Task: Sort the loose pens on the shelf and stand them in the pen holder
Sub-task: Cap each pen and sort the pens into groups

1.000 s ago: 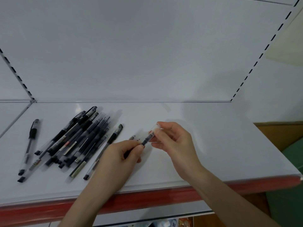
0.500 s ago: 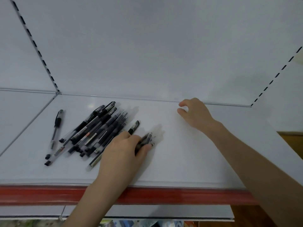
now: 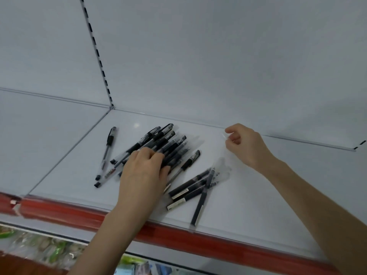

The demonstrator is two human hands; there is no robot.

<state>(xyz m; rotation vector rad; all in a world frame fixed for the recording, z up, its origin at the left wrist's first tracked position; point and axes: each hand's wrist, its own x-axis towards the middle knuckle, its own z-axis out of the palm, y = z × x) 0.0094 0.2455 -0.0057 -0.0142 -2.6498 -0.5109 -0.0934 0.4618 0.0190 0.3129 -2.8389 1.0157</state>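
A pile of several black pens (image 3: 168, 143) lies on the white shelf (image 3: 258, 195). My left hand (image 3: 143, 173) rests palm down on the near part of the pile, fingers spread over the pens, none lifted. A single pen (image 3: 107, 151) lies apart to the left. One more pen (image 3: 190, 161) lies just right of the pile. A smaller group of dark pens (image 3: 188, 191) sits near the front edge, slightly blurred. My right hand (image 3: 246, 145) hovers near the back of the shelf, fingers curled; a faint clear sliver shows at its fingertips. No pen holder is in view.
A red strip (image 3: 178, 235) runs along the shelf's front edge. A slotted upright (image 3: 99, 56) divides the white back wall. Packaged goods (image 3: 49, 251) show on the level below.
My left hand set down the pens it held, which now lie as a group at the right, and moved left onto the big pile. My right hand stays at the back.
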